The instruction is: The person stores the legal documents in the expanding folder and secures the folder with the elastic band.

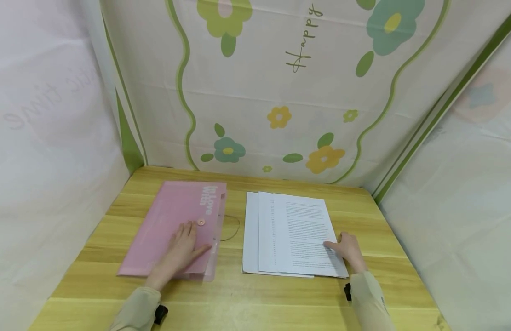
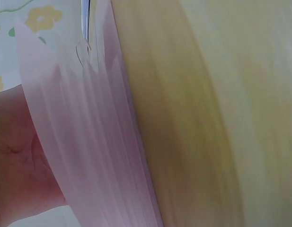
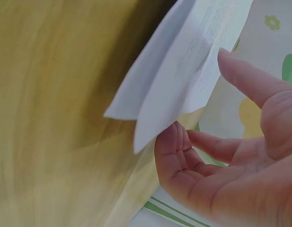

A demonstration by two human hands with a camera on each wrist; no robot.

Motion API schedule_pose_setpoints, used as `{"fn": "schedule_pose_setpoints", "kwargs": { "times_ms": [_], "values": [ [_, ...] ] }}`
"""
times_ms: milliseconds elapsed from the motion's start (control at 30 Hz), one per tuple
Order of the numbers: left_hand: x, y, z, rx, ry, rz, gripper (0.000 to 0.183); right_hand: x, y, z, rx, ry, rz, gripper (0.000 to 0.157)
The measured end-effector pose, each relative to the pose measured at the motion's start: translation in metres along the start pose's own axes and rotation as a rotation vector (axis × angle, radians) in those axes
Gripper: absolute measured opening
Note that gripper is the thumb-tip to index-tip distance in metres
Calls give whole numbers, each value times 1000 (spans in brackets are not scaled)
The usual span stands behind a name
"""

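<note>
On the left of the table lies a pink expanding file folder (image 1: 176, 202) with white lettering, a round button and a loop of cord. My left hand (image 1: 182, 243) rests on its cover, fingers pointing away and thumb spread toward the folder's right edge. The left wrist view shows the folder's pleated side (image 2: 98, 142) close up. To the right is a small stack of printed papers (image 1: 301, 230), slightly fanned. My right hand (image 1: 348, 248) grips the stack's right edge, thumb over the top sheet (image 3: 205, 71) and fingers curled at the edge.
The wooden table (image 1: 238, 303) ends at a white curtain (image 1: 255, 82) printed with flowers at the back. More white fabric hangs along the left side (image 1: 52, 138) and the right side (image 1: 458, 184). A cord loop (image 1: 237, 225) sticks out between folder and papers.
</note>
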State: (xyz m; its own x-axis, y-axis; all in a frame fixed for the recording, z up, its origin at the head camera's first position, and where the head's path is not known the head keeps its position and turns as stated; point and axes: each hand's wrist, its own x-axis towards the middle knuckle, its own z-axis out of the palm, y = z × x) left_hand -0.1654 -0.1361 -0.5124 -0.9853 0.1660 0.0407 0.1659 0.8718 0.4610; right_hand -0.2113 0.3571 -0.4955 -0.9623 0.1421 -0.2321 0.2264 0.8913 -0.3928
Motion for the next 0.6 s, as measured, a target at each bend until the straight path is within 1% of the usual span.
{"fn": "schedule_pose_setpoints", "kwargs": {
  "times_ms": [67,200,267,300,367,500,600],
  "values": [
    [0,2,1,13,-9,-7,92,1,-2,1,1,7,12,83],
    [1,6,4,19,-29,-31,94,3,-3,3,2,32,22,70],
    [1,7,6,17,-33,-42,94,3,-4,4,-3,44,22,66],
    [1,8,7,19,-36,-46,94,3,-4,5,-3,45,25,65],
    [1,10,7,19,-41,-53,93,3,-4,5,-11,50,27,68],
    [1,13,9,16,-53,-59,92,4,-5,6,-1,38,48,64],
    [2,14,11,9,-64,-68,93,5,-5,6,18,30,64,57]
  ]
}}
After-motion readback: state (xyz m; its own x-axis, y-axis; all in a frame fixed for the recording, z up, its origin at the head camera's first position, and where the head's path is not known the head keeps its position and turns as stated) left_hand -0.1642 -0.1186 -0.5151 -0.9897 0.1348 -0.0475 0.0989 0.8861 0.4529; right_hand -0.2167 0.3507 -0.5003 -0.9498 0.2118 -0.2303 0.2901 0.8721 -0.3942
